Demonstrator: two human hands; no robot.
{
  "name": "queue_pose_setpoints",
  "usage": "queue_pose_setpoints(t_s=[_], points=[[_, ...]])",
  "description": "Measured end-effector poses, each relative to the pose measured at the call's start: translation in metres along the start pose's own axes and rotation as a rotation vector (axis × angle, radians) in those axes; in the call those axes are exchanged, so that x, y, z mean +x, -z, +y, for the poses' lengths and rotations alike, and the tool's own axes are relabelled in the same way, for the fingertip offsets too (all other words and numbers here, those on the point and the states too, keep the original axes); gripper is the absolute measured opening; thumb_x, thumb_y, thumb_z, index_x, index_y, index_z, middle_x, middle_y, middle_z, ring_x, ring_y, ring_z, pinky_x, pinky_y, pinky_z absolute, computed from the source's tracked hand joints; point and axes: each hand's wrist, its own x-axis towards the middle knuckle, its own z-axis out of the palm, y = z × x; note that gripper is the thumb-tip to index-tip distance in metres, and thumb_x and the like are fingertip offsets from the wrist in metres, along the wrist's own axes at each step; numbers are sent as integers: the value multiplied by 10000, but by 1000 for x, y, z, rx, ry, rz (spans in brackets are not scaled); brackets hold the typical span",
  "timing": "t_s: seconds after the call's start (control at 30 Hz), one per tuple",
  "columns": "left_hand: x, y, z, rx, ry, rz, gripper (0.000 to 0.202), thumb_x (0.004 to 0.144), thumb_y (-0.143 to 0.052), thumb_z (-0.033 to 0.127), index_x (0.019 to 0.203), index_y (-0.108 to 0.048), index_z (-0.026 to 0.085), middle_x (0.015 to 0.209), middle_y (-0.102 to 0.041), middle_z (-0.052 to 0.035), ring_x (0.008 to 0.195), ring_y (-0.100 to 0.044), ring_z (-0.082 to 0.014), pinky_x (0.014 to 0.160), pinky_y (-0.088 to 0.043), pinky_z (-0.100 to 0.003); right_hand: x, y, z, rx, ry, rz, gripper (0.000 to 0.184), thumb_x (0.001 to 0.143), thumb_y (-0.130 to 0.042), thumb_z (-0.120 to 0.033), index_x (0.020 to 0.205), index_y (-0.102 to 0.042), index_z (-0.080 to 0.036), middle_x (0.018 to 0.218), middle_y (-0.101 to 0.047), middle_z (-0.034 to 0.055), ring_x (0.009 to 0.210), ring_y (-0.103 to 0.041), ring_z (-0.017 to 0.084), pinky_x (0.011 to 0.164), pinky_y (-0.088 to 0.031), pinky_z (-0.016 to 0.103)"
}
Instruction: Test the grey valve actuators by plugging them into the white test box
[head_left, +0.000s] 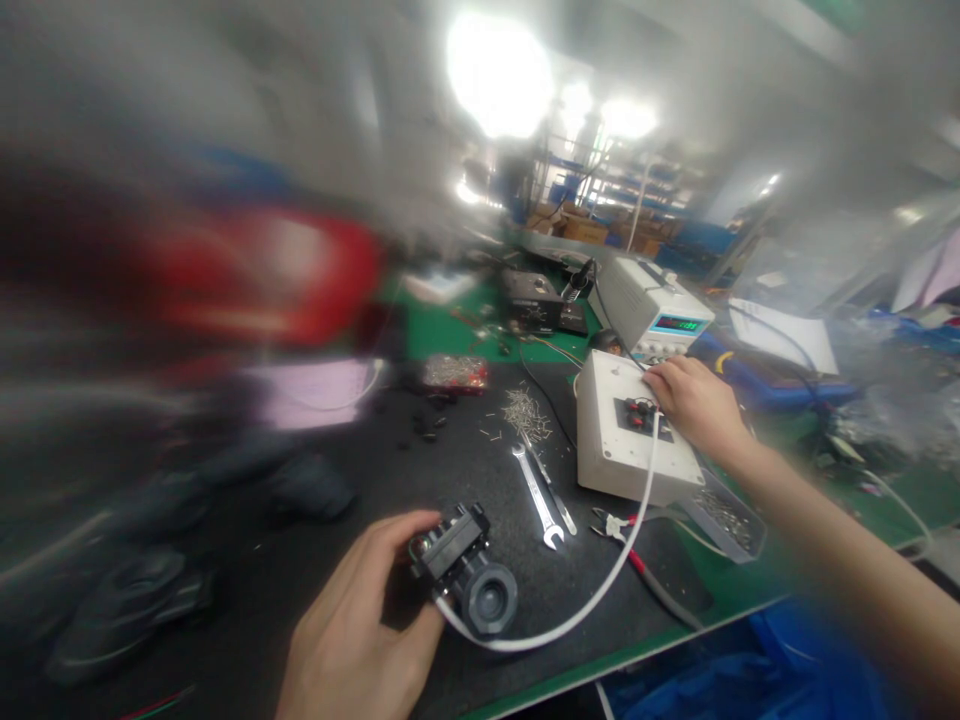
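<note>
My left hand [375, 610] is closed around a black plastic device [457, 560] with a round, ring-shaped end, perhaps a small valve. A white cable [600, 605] runs from the device in a loop up to a white box [604, 425]. Red and black terminals [639, 412] sit on the sloping top of that box. My right hand [697, 400] rests over the box's upper edge beside the terminals, its fingers drawn together. Whatever lies between those fingertips is hidden. A wrench [536, 495], tweezers [553, 490] and red-handled cutters [626, 535] lie between the two hands.
Loose metal pins [525, 412] are heaped on the black mat [465, 460]. Behind the white box stands a power supply [652, 300] with a lit display. A plastic tray [724, 520] of small parts sits to its right. Blurred black parts [135, 600] lie at left.
</note>
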Motion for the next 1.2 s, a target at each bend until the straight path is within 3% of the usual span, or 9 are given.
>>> queue_pose_setpoints(t_s=[0.33,0.8,0.9,1.0,1.1,1.2], points=[[1,0,0,-3,31,12,414,826,-657,328,1238,-613,313,1123,-757,0,951,-763,-244,870,-615,-351,1,2,-1,53,-19,-8,290,1084,-490,-360,966,-687,-184,1004,-688,83,940,-613,252,725,-426,344],[2,-2,-3,2,37,-27,441,840,-697,330,1270,-597,324,1160,-738,7,983,-748,-238,863,-602,-322,15,-7,19,302,-105,-129,271,1028,-547,-383,964,-736,-198,1011,-732,69,893,-672,243,777,-496,337],[1,-3,-4,-4,17,-11,423,850,-674,287,1262,-590,327,1189,-716,13,1037,-727,-233,921,-573,-331,6,5,11,334,-139,-116,308,1056,-505,-408,1093,-728,-198,1114,-733,84,975,-684,264,844,-516,370],[-1,-5,-5,4,-14,6,406,872,-633,241,1268,-582,316,1239,-688,3,1105,-693,-240,988,-531,-348,-13,31,-8,363,-202,-64,340,1080,-469,-445,1227,-670,-215,1207,-718,79,1045,-685,272,884,-523,390],[-2,-7,-7,26,-33,5,412,890,-608,222,1292,-569,304,1278,-664,-13,1158,-661,-254,1025,-498,-361,-38,63,-33,400,-272,-33,374,1056,-495,-579,1079,-665,-246,1050,-733,57,847,-689,258,725,-521,377],[0,-8,-8,33,-53,2,406,904,-610,211,1300,-563,290,1292,-648,-27,1182,-644,-260,1035,-484,-365,-60,87,-57,472,-299,-86,481,996,-525,-723,904,-644,-265,836,-693,32,662,-630,232,593,-471,366]])
